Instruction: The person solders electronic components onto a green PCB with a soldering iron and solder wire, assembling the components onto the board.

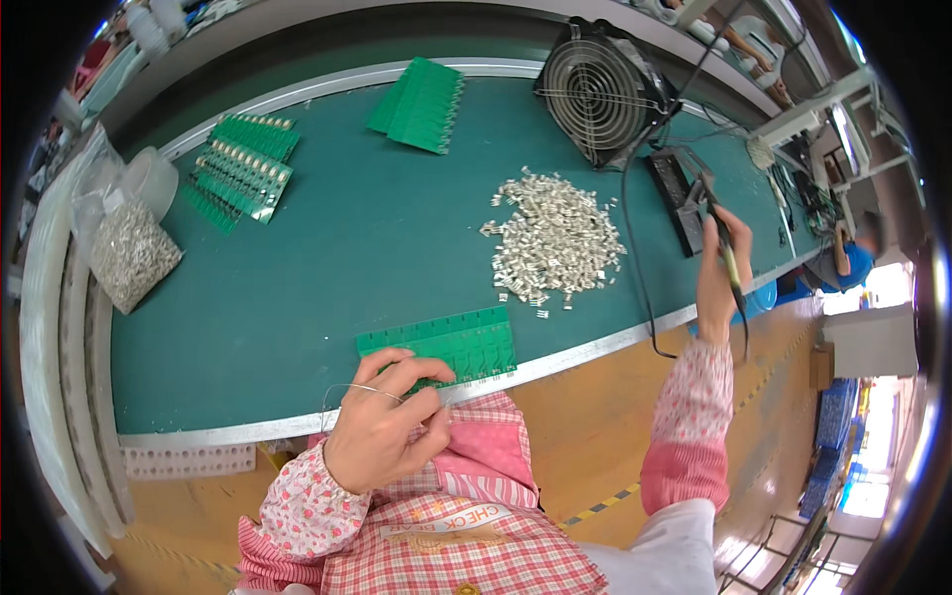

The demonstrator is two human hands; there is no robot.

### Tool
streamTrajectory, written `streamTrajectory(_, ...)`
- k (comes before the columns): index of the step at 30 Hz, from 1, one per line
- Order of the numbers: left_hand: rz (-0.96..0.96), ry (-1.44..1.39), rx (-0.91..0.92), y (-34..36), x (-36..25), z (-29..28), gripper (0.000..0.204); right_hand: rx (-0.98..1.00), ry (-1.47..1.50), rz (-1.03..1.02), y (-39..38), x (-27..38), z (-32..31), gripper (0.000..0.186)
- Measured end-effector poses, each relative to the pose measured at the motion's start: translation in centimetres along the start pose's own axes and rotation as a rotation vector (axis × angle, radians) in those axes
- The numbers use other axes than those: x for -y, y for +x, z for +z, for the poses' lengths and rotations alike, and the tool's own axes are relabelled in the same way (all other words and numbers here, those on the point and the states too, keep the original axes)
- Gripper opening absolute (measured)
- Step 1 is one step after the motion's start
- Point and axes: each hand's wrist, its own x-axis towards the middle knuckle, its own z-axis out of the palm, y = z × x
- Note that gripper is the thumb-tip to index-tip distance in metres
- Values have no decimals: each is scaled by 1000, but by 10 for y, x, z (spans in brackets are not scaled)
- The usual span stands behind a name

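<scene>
Iron at its stand, board under the left hand

Taking the clock from the green board (451, 339) at the near edge of the table (327, 288), we have our left hand (387, 431) at seven o'clock, its fingers bent narrow around a thin wire (365, 388) and their tips at the board's lower edge. Our right hand (716, 273), between two and three o'clock, is closed around a soldering iron (732, 266), whose front end is by a black stand (666, 188) at two; we cannot tell whether the tip touches it.

We judge this to be a soldering step, with the iron being readied or cleaned. The next move probably calls for a still board and for iron tip and wire to meet at one small joint.

As for containers, a clear bag (134, 260) full of small pale parts leans between nine and ten o'clock. Just beyond it, at ten, is a whitish tub (152, 178); its contents are unclear to us. More small parts lie loose in a heap (560, 238) between one and two, in no container.
</scene>
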Motion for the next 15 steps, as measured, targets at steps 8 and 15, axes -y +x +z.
streamTrajectory(8,-16,-41,-16,-6,5,2,10,159,702,277,-128,85,-40,17)
streamTrajectory(15,-12,29,-22,2,1,8,12,482,995,323,-155,108,-28,16)
